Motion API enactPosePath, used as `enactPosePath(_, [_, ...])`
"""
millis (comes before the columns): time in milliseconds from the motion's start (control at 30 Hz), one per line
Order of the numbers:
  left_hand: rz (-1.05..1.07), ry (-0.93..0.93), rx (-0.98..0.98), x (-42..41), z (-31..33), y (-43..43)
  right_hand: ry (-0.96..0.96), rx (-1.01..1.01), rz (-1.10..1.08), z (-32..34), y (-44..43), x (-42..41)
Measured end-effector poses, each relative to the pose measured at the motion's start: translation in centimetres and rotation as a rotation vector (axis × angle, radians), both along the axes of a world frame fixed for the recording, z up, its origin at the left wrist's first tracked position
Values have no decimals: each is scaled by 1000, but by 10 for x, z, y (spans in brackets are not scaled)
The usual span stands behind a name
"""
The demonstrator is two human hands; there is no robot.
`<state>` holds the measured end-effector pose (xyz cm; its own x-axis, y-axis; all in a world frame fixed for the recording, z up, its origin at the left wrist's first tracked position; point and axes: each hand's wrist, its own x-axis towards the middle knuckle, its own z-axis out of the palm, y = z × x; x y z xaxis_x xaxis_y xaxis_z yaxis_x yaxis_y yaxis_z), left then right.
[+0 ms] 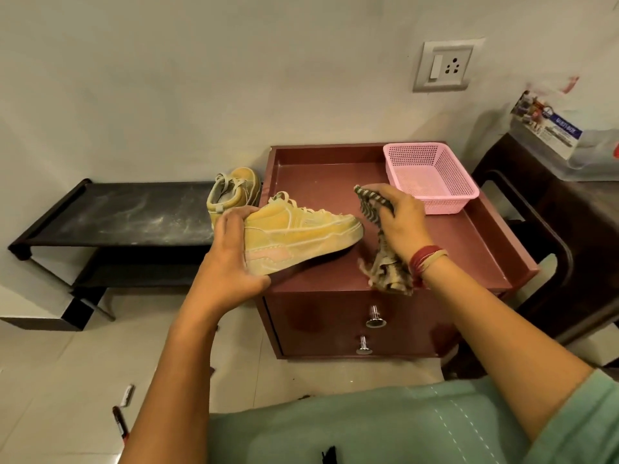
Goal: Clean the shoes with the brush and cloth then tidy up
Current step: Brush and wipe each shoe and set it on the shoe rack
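Over the front left corner of the maroon table [469,249]: yellow shoe [301,234], held at its heel end by the left hand [231,259]; fingers [234,219] curled over the heel, thumb under the sole; long axis runs left to right, toe pointing right toward the cloth [385,272], one side facing the camera; cannot tell whether the sole touches the table. Right hand [403,222] just beside the toe; fingers bunched round the striped cloth, loose end hanging below the wrist. Pink basket [432,175] at the table's back right corner; second yellow shoe [231,192] on the black rack [117,212] left of the table.
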<state>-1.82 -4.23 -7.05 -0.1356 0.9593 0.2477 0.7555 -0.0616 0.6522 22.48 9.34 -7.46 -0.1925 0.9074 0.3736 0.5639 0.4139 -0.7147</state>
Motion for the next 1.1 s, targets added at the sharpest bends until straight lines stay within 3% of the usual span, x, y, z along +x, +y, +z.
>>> enactPosePath(133, [-2,10,-18,0,-1,1,-111,44,153,-15,-19,-23])
enactPosePath(267, [50,88,-18,6,-4,2,-85,96,262,-15,-37,-40])
enactPosePath(367, [144,157,1,12,-2,3,-209,140,407,-18,-41,-42])
enactPosePath(533, [171,235,43,15,1,3,-92,37,178,-21,-26,-23])
enactPosePath(700, [209,372,47,23,-4,7,-152,112,439,-11,-49,-44])
enactPosePath(833, [224,380,38,24,-7,10,-30,20,180,-12,-31,-46])
enactPosePath(1000, [188,316,103,23,-9,9,19,29,454,-3,-57,-69])
enactPosePath(1100, [150,347,121,25,-9,9,6,-5,219,-5,-35,-59])
